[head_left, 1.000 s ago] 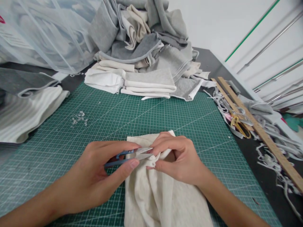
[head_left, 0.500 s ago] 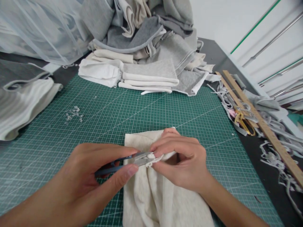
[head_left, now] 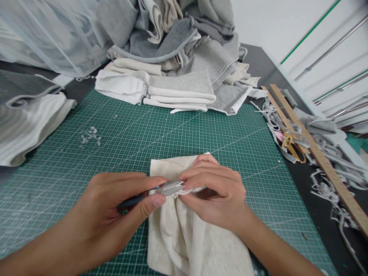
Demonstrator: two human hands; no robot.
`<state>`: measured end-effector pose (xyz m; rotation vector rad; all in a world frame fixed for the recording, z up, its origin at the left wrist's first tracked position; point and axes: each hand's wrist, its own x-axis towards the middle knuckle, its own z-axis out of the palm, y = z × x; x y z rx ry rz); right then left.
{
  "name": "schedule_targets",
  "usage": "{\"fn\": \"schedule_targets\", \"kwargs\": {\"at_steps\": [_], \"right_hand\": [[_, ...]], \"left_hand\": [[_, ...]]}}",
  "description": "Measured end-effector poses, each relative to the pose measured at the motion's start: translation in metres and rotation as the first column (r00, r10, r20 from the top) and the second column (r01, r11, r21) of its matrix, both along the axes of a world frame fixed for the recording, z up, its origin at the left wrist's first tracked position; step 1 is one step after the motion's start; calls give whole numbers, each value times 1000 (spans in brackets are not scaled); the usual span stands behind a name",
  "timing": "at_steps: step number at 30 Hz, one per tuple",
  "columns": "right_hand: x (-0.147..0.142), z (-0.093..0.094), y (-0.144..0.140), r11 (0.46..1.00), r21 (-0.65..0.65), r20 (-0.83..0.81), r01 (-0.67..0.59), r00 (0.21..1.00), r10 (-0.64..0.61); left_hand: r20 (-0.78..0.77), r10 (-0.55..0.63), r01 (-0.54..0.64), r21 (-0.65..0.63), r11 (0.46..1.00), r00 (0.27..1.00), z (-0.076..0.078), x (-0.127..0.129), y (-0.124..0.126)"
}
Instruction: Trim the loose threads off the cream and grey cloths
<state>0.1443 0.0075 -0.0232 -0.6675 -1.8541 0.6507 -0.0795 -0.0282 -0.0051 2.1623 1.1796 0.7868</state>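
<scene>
A cream fabric piece (head_left: 186,237) lies on the green cutting mat (head_left: 129,138) in front of me. My left hand (head_left: 115,214) grips small blue-handled thread snips (head_left: 161,190), whose metal blades are squeezed together at a bunched fold of the fabric. My right hand (head_left: 218,195) pinches that fold, its fingertips touching the blade tips. The part of the fabric under my right palm is hidden.
A heap of folded grey, white and cream fabrics (head_left: 178,65) fills the mat's far edge. A striped cloth (head_left: 25,126) lies at left, small lint bits (head_left: 90,135) nearby. At right lie a wooden ruler (head_left: 316,157), gold-handled scissors (head_left: 291,147) and fabric offcuts (head_left: 330,184).
The snip blades have closed on the pinched fold. Both hands and the fabric stay in nearly the same spot; the camera view dipped slightly.
</scene>
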Motion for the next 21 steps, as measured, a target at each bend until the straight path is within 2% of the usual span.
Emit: {"fn": "schedule_targets", "kwargs": {"at_steps": [7,12,21], "right_hand": [[1,-3,0,999,33,-11,-23,1000,23],[1,-4,1,999,37,-11,-23,1000,24],[1,-5,1,998,59,-26,-33,999,34]], "left_hand": [[-67,38,-45,-102,994,997,8,2,-1],[-35,-3,1,-72,997,999,8,-1,4],[-52,21,-25,-76,997,998,9,0,4]]}}
